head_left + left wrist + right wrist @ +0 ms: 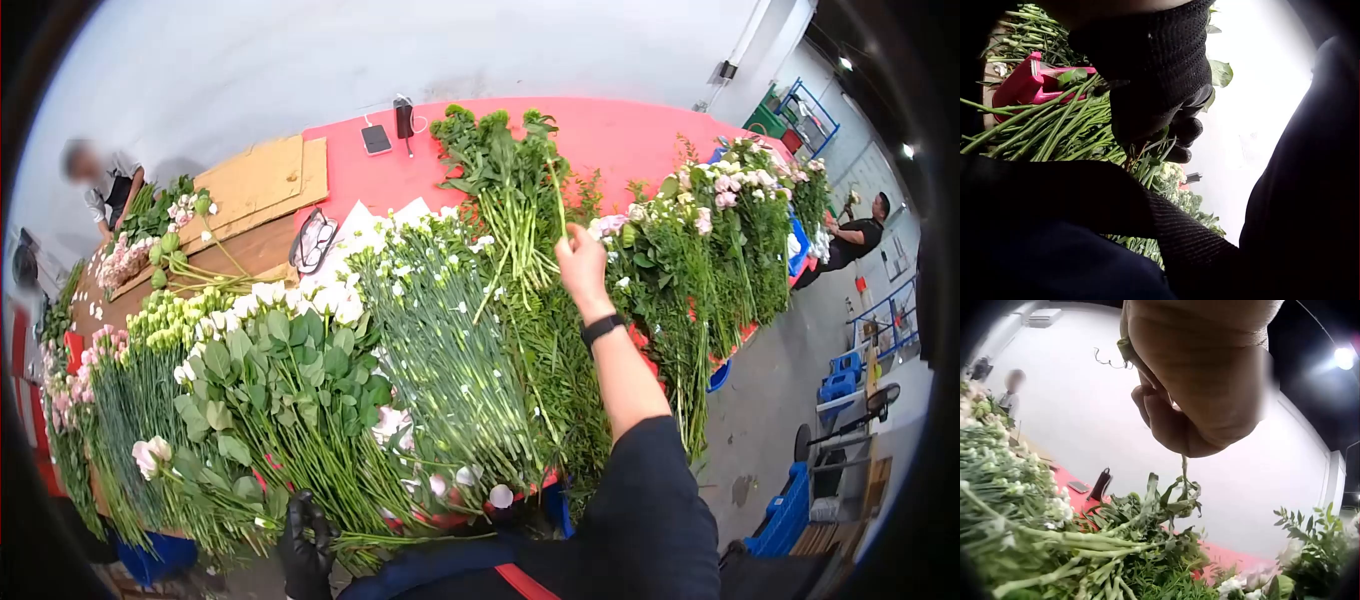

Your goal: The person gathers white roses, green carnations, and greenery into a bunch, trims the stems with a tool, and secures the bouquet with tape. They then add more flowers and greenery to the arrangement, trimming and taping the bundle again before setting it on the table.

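My bare right hand [583, 265] pinches one long green stem [557, 190], which stands up over a bunch with bushy green heads [492, 170]. From the right wrist view, the curled fingers of the same hand [1179, 425] are above leafy stems [1116, 544]. At the front edge, my left hand [308, 545] wears a black glove and has curled fingers around thin green stems [400, 541]. The left wrist view shows this glove [1157, 119] against a mass of stems [1079, 125], its grip partly hidden.
White roses [340, 300], white-flowered stems [440, 340] and pink blooms [725, 190] cover much of the table [620, 130]. Glasses [313, 242], a phone [376, 139], a black case [403, 117] and cardboard [250, 190] lie behind. One person [110, 190] is far left, another [860, 235] far right.
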`<state>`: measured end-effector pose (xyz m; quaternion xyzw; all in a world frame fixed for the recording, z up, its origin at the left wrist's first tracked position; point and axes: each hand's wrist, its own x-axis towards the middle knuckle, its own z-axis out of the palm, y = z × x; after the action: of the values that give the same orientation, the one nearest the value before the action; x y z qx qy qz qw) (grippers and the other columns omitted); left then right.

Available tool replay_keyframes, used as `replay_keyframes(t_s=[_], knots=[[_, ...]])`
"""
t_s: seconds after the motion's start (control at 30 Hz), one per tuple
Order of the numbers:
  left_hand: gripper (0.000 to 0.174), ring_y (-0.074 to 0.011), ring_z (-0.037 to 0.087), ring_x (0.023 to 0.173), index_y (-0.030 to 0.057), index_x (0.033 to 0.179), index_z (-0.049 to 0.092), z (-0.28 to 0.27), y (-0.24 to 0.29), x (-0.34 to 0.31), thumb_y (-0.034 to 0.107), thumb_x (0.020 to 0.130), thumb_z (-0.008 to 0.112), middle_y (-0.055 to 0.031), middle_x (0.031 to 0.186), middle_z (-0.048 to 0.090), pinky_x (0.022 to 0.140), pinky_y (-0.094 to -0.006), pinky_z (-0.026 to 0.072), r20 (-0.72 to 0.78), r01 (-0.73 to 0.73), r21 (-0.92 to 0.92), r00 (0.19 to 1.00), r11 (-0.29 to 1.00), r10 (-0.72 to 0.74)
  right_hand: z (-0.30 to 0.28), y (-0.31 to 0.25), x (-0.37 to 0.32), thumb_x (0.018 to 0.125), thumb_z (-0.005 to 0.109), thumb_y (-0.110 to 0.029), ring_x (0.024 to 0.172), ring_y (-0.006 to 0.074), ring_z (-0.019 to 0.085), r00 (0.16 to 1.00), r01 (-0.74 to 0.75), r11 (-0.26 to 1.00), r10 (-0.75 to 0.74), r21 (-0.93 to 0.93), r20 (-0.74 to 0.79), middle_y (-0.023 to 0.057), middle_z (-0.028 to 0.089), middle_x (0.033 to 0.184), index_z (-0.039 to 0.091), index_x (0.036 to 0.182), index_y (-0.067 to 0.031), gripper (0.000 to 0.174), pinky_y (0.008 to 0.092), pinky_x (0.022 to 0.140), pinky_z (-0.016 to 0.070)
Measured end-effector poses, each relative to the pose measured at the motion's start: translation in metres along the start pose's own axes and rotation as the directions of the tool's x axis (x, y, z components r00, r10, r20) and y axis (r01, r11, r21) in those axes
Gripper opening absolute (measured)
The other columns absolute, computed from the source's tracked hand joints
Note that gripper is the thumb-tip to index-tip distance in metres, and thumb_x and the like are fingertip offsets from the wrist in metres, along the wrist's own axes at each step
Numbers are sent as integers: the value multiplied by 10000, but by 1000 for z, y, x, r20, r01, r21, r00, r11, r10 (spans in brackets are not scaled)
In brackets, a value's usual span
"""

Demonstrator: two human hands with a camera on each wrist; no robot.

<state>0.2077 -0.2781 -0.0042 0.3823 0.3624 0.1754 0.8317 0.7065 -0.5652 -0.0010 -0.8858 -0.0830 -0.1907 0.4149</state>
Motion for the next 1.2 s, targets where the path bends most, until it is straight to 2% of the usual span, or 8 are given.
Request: replay_keyframes(t_s=[0.33, 0.43, 0.47, 0.63, 0.77, 0.9, 1.07, 1.2], knots=[[322, -72, 324, 411, 45, 1088, 563, -21, 19, -15, 337, 993, 465, -1, 646, 453, 489, -272, 405, 183, 2, -19, 983, 1000, 2, -136, -100, -249, 819, 608, -23, 525, 118, 517, 977, 178, 977, -161, 117, -140, 62, 554, 629, 588, 1124, 34, 311, 265, 514, 441], [300, -63, 319, 411, 37, 1095, 558, -28, 29, -30, 306, 994, 470, 8, 650, 453, 475, -257, 392, 222, 25, -85, 975, 996, -5, -136, -100, -333, 834, 589, -56, 603, 63, 539, 943, -223, 939, 139, 262, 303, -5, 591, 730, 513, 1235, 27, 416, 237, 569, 456], [283, -60, 327, 414, 37, 1132, 550, -20, 35, -47, 272, 994, 476, 17, 666, 465, 466, -253, 391, 137, 23, -111, 991, 994, -7, -124, -103, -352, 848, 590, -86, 599, 64, 531, 838, -501, 724, 269, 474, 474, -13, 576, 717, 496, 1259, 18, 434, 234, 560, 448], [308, -64, 369, 409, 50, 1224, 525, -61, 42, -42, 239, 982, 500, 1, 761, 536, 466, -260, 427, 341, 70, -94, 939, 993, -34, -94, -145, -364, 896, 624, -252, 496, 38, 424, 726, -607, 631, 193, 483, 660, -41, 465, 574, 610, 821, -36, 229, 228, 445, 331], [336, -69, 385, 410, 65, 1260, 521, -75, 43, -47, 214, 959, 541, -20, 851, 589, 494, -269, 446, 398, 52, -9, 916, 999, -44, -76, -159, -407, 902, 608, -293, 515, 142, 379, 846, -375, 812, 101, 448, 524, 73, 439, 532, 537, 729, 21, 366, 345, 505, 366], [352, -54, 354, 422, 52, 1232, 562, -76, 36, -66, 250, 942, 571, -23, 817, 589, 526, -255, 435, 341, -117, 178, 939, 977, 50, -85, -188, -458, 886, 601, -269, 605, 349, 561, 895, 12, 957, -140, 291, 423, 175, 559, 647, 551, 747, 7, 313, 409, 557, 430], [327, -61, 363, 448, 1, 1115, 634, -90, 40, -89, 276, 950, 568, 11, 575, 470, 487, -226, 358, 316, -118, 143, 946, 983, 67, -77, -228, -530, 802, 660, -166, 676, 336, 590, 855, 362, 886, -440, 290, 276, 146, 576, 753, 587, 923, -18, 205, 409, 592, 473], [244, -88, 442, 488, -8, 1030, 646, -135, 38, -83, 209, 923, 613, -3, 616, 531, 468, -239, 353, 305, -200, 218, 944, 955, 128, -53, -237, -560, 812, 686, -221, 629, 234, 574, 807, 193, 905, -367, 380, 463, 94, 501, 658, 571, 945, -11, 274, 363, 555, 453]])
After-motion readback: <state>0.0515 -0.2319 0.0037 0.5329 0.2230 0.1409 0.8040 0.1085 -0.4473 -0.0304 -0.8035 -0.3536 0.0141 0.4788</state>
